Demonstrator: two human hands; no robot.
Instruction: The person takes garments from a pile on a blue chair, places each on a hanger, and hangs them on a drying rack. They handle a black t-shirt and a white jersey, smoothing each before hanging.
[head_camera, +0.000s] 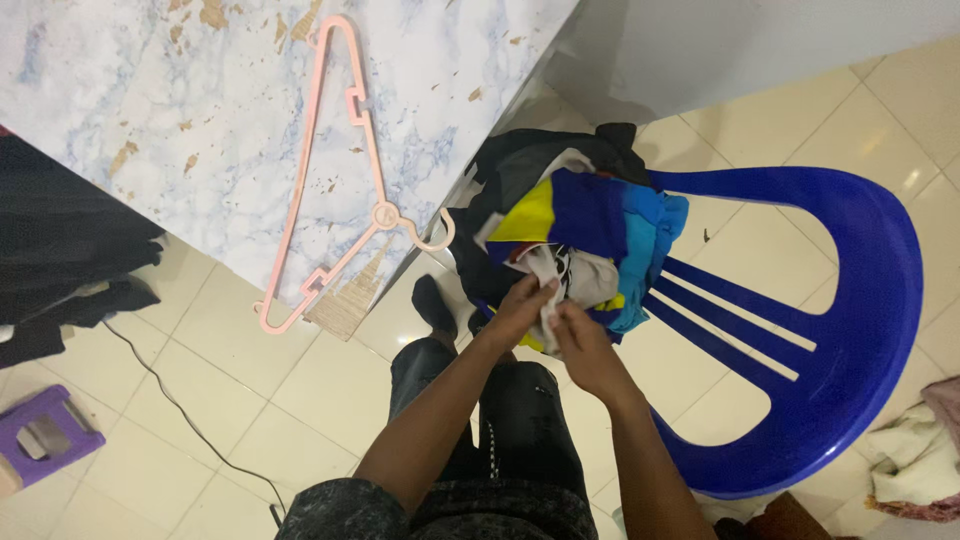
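Two hands, the left hand (518, 308) and right hand (580, 335), pinch a pale cloth garment (548, 272) atop the mixed clothes heap (580, 225) on the blue plastic chair (850, 330), at 12 o'clock from the wearer's knees; best lifted clear before shaking out.

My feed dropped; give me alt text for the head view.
Both hands, left and right, grip a white cloth on a pile of clothes heaped on a blue chair. A pink hanger lies on a marbled table to the left.
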